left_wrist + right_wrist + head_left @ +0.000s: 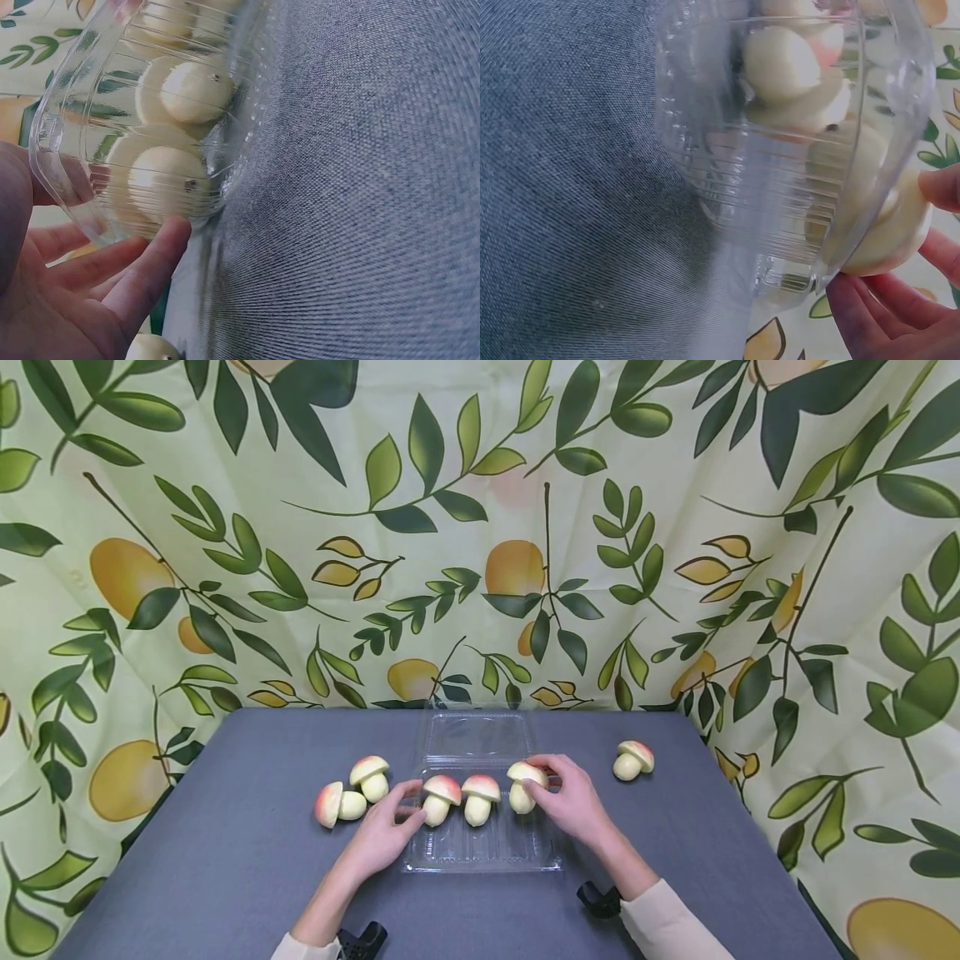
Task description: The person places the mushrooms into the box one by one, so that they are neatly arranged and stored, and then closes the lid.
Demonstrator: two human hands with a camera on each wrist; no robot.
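A clear plastic clamshell container (480, 853) lies with its lid folded back. Two toy mushrooms, a left one (442, 789) and a middle one (480, 789), sit inside with cream stems and red-tinged caps. At the container's left end, my left hand (386, 828) pinches the side wall. Its thumb reaches over the rim and its fingers lie outside, as the left wrist view shows. My right hand (566, 793) grips a third toy mushroom (522, 797) by its cap at the right end. In the right wrist view this mushroom (900, 232) tilts, stem behind the wall, cap above the rim.
Two more toy mushrooms, one upright (370, 777) and one on its side (340, 805), lie left of the container. Another mushroom (633, 760) is at the right on the grey tablecloth (247, 827). A leaf-printed curtain (480, 527) hangs behind the table.
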